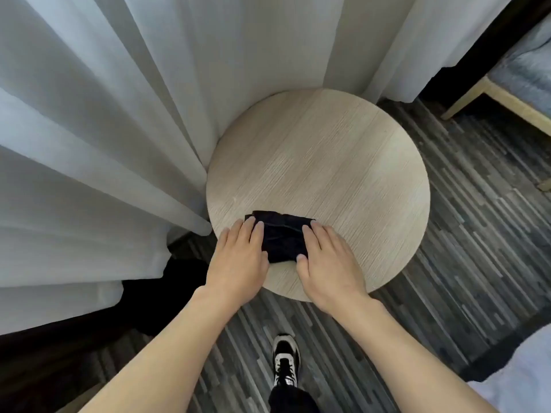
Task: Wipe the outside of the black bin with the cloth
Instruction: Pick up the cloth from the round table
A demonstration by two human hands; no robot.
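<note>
While we stand over the round table (343, 150), our left hand (238, 263) and right hand (328, 263) both lie flat with fingers spread on the folded black cloth (281, 236), pressing it, not clamping. It sits at the table's near-left edge, by the curtain (104, 114). Can't pick out the bin anywhere.

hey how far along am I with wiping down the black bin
Nothing on the bin looks done; no bin can be made out in this view. In hand: the black cloth lies folded on the round wooden table, with the left hand and right hand resting flat on its two ends, seemingly folding or gathering it. Left: pick up the cloth, get to the bin and wipe its whole outside.
</note>
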